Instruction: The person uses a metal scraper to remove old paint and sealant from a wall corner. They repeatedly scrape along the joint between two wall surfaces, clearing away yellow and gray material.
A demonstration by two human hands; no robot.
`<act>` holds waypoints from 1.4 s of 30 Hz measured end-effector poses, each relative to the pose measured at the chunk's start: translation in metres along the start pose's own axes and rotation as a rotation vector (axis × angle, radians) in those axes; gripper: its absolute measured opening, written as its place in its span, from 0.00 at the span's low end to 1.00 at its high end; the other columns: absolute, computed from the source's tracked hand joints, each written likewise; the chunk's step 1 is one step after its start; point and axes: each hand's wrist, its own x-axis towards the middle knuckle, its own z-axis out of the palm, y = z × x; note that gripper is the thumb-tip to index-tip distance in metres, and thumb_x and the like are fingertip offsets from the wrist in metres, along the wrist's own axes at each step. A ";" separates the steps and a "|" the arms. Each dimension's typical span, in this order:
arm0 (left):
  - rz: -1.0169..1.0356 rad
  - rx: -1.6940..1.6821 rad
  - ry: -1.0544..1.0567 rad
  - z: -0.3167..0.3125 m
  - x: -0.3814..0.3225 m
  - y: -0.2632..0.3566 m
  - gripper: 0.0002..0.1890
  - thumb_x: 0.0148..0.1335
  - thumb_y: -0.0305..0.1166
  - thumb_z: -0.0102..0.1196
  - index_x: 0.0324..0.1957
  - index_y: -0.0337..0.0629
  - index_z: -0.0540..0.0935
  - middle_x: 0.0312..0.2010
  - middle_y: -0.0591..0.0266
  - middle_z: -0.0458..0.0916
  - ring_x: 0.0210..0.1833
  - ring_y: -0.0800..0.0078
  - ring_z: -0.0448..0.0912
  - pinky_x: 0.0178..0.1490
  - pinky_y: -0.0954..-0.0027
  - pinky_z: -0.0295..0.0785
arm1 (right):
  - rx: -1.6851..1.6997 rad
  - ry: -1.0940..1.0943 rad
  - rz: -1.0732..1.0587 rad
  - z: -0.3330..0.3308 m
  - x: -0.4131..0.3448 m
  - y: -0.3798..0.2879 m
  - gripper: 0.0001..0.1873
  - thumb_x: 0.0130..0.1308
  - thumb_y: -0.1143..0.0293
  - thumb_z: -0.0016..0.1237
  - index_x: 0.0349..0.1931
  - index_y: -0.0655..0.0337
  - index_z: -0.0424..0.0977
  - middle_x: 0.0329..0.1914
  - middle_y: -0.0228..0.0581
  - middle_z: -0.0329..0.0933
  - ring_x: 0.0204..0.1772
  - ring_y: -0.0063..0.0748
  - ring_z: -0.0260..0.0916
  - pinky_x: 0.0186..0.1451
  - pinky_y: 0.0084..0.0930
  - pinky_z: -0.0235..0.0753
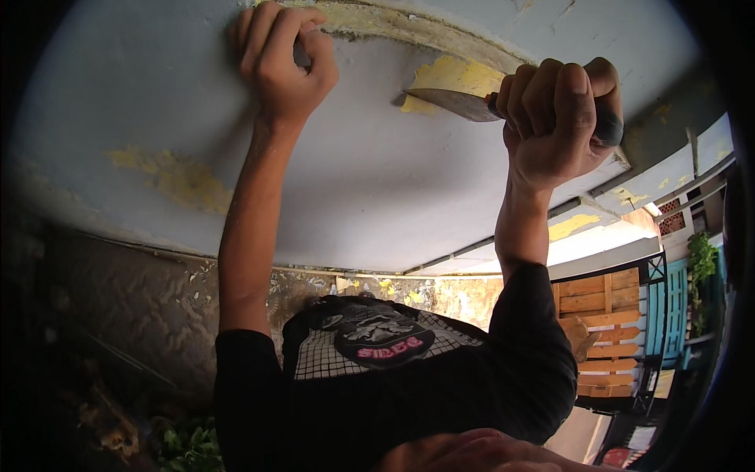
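My right hand [554, 118] is closed around the black handle [607, 127] of a paint scraper. Its worn metal blade [460, 103] points left and lies at a bare yellow patch [451, 74] on the grey painted wall [377, 159]. To the left, my left hand [286, 59] is up at the wall with its fingers curled in and thumb against them. No object shows in it, though its fingertips are partly hidden. Beside it runs a rough yellowish band [407, 26] where the paint is off.
A second yellow patch [183, 177] is on the wall's left side. Paint flakes [386, 288] litter the ground [177, 295] at the wall's foot. A wooden slatted gate [607, 348] stands at right, and leafy plants [191, 442] grow at lower left.
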 end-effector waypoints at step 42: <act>0.010 -0.011 0.004 0.004 -0.003 -0.004 0.10 0.54 0.18 0.51 0.30 0.42 0.85 0.24 0.69 0.76 0.28 0.68 0.69 0.38 0.67 0.64 | -0.186 -0.156 -0.025 -0.018 -0.001 -0.027 0.14 0.79 0.75 0.32 0.29 0.55 0.56 0.12 0.32 0.55 0.12 0.18 0.46 0.12 0.22 0.49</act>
